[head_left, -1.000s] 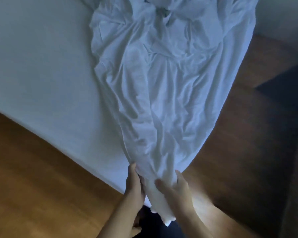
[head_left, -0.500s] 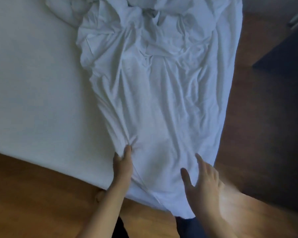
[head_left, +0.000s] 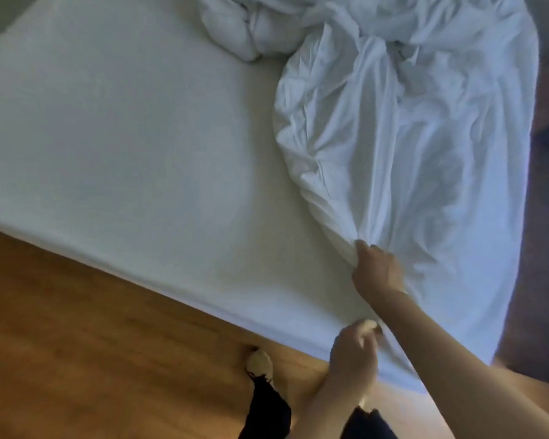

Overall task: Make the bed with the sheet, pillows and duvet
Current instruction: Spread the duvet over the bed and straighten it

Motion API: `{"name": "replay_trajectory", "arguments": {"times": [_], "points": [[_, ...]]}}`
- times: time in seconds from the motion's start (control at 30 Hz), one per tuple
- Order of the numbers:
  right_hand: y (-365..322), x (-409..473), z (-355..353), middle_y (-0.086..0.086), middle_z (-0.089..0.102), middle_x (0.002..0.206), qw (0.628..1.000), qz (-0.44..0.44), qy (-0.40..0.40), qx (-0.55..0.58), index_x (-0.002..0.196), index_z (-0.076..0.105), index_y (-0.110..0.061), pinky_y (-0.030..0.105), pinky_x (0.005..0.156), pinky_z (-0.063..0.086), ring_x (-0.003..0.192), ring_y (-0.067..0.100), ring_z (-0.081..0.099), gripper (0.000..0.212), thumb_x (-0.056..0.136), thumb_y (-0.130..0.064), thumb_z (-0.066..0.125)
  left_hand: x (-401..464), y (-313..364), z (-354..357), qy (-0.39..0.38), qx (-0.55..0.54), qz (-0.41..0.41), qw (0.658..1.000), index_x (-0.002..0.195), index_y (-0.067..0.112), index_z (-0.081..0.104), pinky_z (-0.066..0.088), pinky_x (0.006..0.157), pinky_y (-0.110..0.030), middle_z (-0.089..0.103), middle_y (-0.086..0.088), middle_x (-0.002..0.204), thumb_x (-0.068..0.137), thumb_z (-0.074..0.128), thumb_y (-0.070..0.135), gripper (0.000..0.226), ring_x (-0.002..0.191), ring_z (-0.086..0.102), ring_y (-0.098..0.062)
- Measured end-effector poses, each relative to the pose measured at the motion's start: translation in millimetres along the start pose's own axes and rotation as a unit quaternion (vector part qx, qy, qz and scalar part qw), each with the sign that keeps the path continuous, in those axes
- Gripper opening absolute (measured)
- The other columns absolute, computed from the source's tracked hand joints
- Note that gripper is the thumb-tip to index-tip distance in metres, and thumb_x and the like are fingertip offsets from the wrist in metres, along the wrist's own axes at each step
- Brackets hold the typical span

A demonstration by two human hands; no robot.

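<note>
A person's right hand [head_left: 377,269] pinches the crumpled white cotton sheet [head_left: 409,147] bunched toward the bare white mattress's [head_left: 124,137] near corner, apparently to spread it, while the left hand [head_left: 354,350] seemingly grips its hem.

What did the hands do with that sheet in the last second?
The right hand, open half a second ago, has reached up the bed and pinched the sheet's bunched edge. The left hand has dropped back to the mattress edge. The sheet still covers only the right side.
</note>
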State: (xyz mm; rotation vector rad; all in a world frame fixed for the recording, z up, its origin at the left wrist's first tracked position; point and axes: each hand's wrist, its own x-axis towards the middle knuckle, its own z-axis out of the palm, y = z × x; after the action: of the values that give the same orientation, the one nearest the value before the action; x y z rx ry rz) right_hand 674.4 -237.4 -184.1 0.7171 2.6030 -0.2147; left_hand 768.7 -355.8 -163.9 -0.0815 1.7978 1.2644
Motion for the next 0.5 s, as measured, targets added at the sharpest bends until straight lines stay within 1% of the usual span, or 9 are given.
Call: {"name": "replay_trajectory", "arguments": {"times": [0.07, 0.13, 0.17, 0.23, 0.33, 0.4, 0.43, 0.47, 0.5], "points": [[0, 0, 2, 0.009, 0.065, 0.105, 1.0, -0.002, 0.031, 0.007, 0.13, 0.054, -0.019, 0.037, 0.075, 0.049, 0.096, 0.036, 0.064, 0.047, 0.084, -0.007, 0.053, 22, -3, -45, 0.032, -0.082, -0.016, 0.996, 0.104, 0.039, 0.067, 0.05, 0.09, -0.026, 0.069, 0.004, 0.112, 0.09, 0.048, 0.012, 0.036, 0.103, 0.065, -0.012], [3, -6, 7, 0.009, 0.065, 0.1, 0.997, -0.007, 0.06, 0.039, 0.13, 0.057, -0.019, 0.037, 0.07, 0.046, 0.089, 0.037, 0.063, 0.05, 0.081, -0.006, 0.056, 55, -3, -78, 0.084, -0.184, -0.074, 0.977, 0.109, 0.025, 0.062, 0.052, 0.085, -0.029, 0.07, -0.004, 0.111, 0.095, 0.052, 0.014, 0.02, 0.096, 0.068, -0.016], [6, -10, 9, 0.009, 0.065, 0.095, 0.995, -0.004, 0.082, 0.064, 0.128, 0.06, -0.018, 0.036, 0.065, 0.043, 0.083, 0.037, 0.063, 0.052, 0.078, -0.005, 0.057, 74, 3, -90, 0.099, -0.205, -0.095, 0.969, 0.107, 0.018, 0.06, 0.052, 0.083, -0.032, 0.069, -0.007, 0.11, 0.099, 0.052, 0.019, 0.011, 0.093, 0.069, -0.019], [10, -15, 10, 0.007, 0.064, 0.083, 0.987, 0.006, 0.124, 0.106, 0.121, 0.067, -0.018, 0.032, 0.059, 0.034, 0.07, 0.037, 0.059, 0.052, 0.072, -0.002, 0.058, 113, 22, -100, 0.101, -0.23, -0.119, 0.961, 0.103, 0.015, 0.059, 0.055, 0.082, -0.037, 0.069, -0.01, 0.108, 0.101, 0.049, 0.029, 0.017, 0.09, 0.069, -0.024], [15, -22, 4, 0.0, 0.06, 0.074, 0.976, 0.006, 0.147, 0.16, 0.111, 0.07, -0.02, 0.028, 0.055, 0.03, 0.061, 0.03, 0.054, 0.051, 0.067, -0.007, 0.049, 160, 52, -99, 0.037, -0.282, -0.178, 0.942, 0.113, 0.013, 0.06, 0.058, 0.084, -0.042, 0.07, -0.009, 0.108, 0.1, 0.047, 0.048, 0.039, 0.09, 0.069, -0.027], [15, -25, -5, -0.003, 0.058, 0.071, 0.968, 0.001, 0.145, 0.203, 0.113, 0.071, -0.025, 0.029, 0.05, 0.032, 0.059, 0.021, 0.049, 0.058, 0.063, -0.007, 0.046, 182, 73, -99, -0.002, -0.343, -0.204, 0.917, 0.114, 0.012, 0.064, 0.059, 0.074, -0.041, 0.072, -0.01, 0.1, 0.096, 0.047, 0.058, 0.052, 0.086, 0.07, -0.027], [17, -27, -9, -0.004, 0.056, 0.07, 0.965, 0.005, 0.141, 0.223, 0.114, 0.071, -0.028, 0.031, 0.047, 0.035, 0.058, 0.018, 0.048, 0.062, 0.061, -0.007, 0.046, 191, 87, -98, -0.023, -0.364, -0.214, 0.906, 0.113, 0.012, 0.066, 0.058, 0.073, -0.041, 0.073, -0.011, 0.096, 0.094, 0.05, 0.062, 0.056, 0.085, 0.07, -0.028], [19, -28, -13, -0.004, 0.056, 0.07, 0.961, 0.01, 0.14, 0.237, 0.115, 0.07, -0.03, 0.032, 0.046, 0.038, 0.058, 0.016, 0.048, 0.065, 0.059, -0.006, 0.047, 203, 98, -98, -0.046, -0.373, -0.21, 0.902, 0.115, 0.012, 0.067, 0.058, 0.078, -0.044, 0.074, -0.012, 0.1, 0.091, 0.053, 0.063, 0.059, 0.091, 0.07, -0.03], [22, -29, -16, -0.005, 0.055, 0.07, 0.958, 0.019, 0.138, 0.251, 0.116, 0.07, -0.032, 0.03, 0.045, 0.04, 0.058, 0.015, 0.048, 0.068, 0.057, -0.005, 0.047, 213, 110, -98, -0.078, -0.397, -0.198, 0.893, 0.12, 0.013, 0.066, 0.056, 0.085, -0.048, 0.072, -0.013, 0.109, 0.09, 0.055, 0.063, 0.059, 0.1, 0.069, -0.031]]}}
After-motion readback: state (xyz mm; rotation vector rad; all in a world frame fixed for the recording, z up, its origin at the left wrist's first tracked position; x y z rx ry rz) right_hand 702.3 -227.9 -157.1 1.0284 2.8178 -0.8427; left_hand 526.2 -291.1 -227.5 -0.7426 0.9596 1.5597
